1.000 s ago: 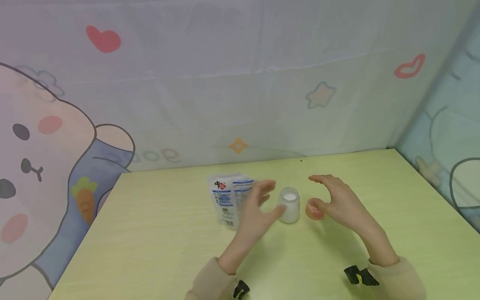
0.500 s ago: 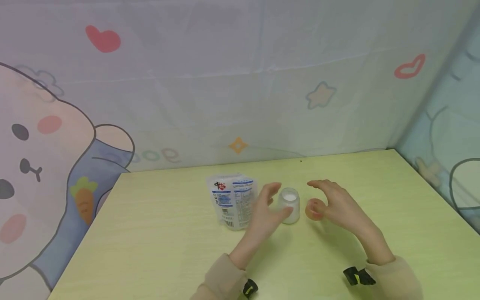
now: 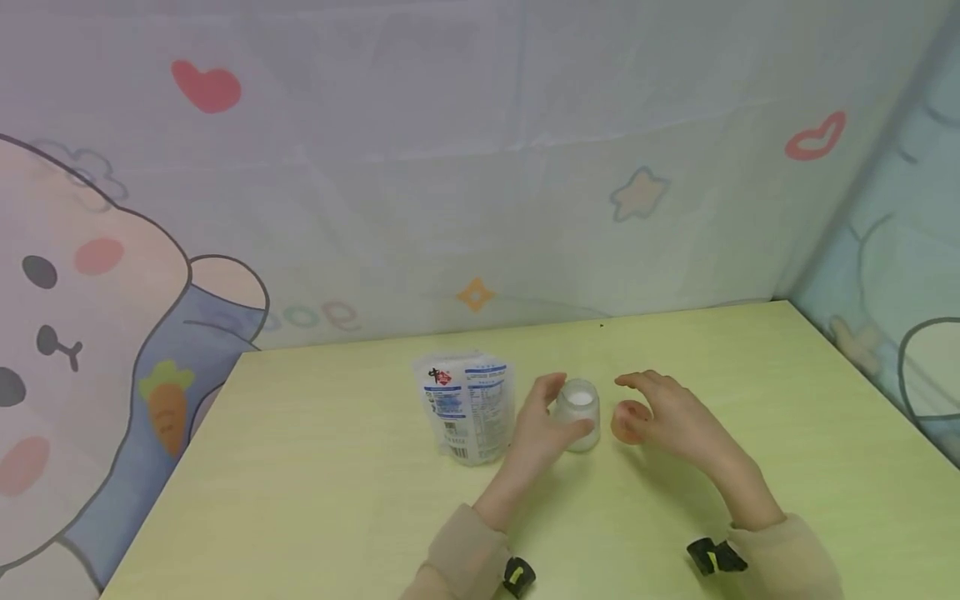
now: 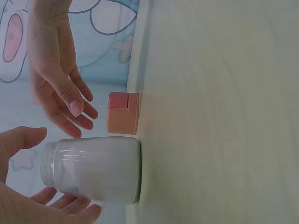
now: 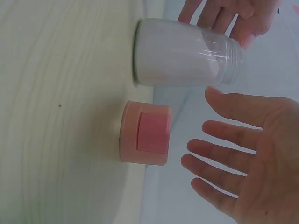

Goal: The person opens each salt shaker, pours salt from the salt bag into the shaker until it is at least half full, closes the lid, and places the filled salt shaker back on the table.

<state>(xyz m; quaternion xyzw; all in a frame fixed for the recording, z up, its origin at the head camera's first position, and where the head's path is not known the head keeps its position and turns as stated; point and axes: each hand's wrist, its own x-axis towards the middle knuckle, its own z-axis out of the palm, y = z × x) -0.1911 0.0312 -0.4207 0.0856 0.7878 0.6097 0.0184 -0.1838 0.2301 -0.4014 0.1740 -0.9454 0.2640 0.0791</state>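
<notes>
A clear glass jar (image 3: 579,408) with white contents stands uncapped and upright on the table. My left hand (image 3: 543,429) is around the jar's left side, thumb in front and fingers behind; in the left wrist view the thumb (image 4: 25,137) stands apart from the glass. Just right of the jar sits a round orange lid (image 5: 133,133) with a red-pink flap. My right hand (image 3: 675,421) hovers over that lid, its fingers spread and holding nothing. In the right wrist view a gap shows between the fingers and the lid.
A white plastic pouch (image 3: 468,408) with blue and red print stands upright left of the jar. The pale yellow table (image 3: 315,500) ends at a printed cloth backdrop (image 3: 375,208). Another cloth (image 3: 900,250) hangs on the right.
My left hand has moved right, toward the jar, and away from the pouch. The right hand has lowered slightly over the lid. Jar, lid and pouch stay in place.
</notes>
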